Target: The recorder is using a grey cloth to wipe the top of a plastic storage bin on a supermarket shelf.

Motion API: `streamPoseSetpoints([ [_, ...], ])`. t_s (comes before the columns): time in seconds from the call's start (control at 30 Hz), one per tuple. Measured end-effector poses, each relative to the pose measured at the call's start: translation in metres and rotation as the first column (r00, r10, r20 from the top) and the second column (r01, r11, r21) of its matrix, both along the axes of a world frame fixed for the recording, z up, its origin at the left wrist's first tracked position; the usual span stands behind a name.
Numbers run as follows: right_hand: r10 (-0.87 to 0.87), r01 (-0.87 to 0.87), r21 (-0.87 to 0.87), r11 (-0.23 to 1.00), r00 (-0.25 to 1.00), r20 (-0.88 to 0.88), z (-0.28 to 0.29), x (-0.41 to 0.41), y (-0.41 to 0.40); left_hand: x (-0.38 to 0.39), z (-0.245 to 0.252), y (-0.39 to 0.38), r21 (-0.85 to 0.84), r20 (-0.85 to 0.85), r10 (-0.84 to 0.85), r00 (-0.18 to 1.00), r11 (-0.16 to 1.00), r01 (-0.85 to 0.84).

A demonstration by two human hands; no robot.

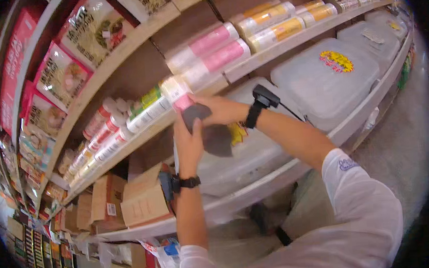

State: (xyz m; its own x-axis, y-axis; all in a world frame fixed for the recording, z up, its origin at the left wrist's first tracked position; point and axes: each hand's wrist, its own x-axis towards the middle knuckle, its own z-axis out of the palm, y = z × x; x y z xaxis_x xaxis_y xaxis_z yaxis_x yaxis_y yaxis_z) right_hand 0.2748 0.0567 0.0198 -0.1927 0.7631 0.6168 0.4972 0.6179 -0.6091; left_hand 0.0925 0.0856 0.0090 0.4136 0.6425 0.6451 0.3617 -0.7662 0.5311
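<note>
A wrapped white roll with a pink label band (177,91) is tilted towards the shelf, its near end in both hands. My left hand (190,137) closes round that end from below, thumb up over a dark grey cloth (196,115). From the right, my right hand (221,110) grips the same end, its fingertips by the pink band. More dark cloth hangs under the right hand; it is blurred. Similar pink-banded rolls (218,58) lie on the shelf just beyond. Which fingers press on the cloth and which on the roll is partly hidden.
Rolls with yellow bands (276,31) and red-and-white rolls (103,137) line the same shelf (239,69). Below are lidded translucent plastic boxes (309,85) and open cardboard boxes (144,200). Bagged goods (94,28) stand above at the left. Black bands with devices sit on both wrists.
</note>
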Motion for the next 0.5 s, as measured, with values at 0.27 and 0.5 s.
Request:
streamPoseSetpoints([
  [0.27, -0.155, 0.165, 0.159, 0.973, 0.985, -0.074, 0.001, 0.024, -0.008, 0.028, 0.018, 0.003, 0.104, -0.082, -0.047, 0.996, 0.993, 0.056],
  [0.5, -0.299, 0.309, 0.326, 0.893, 0.951, -0.081, -0.002, 0.023, -0.003, 0.025, 0.068, 0.009, 0.340, -0.389, 0.091, 0.917, 0.939, 0.051],
])
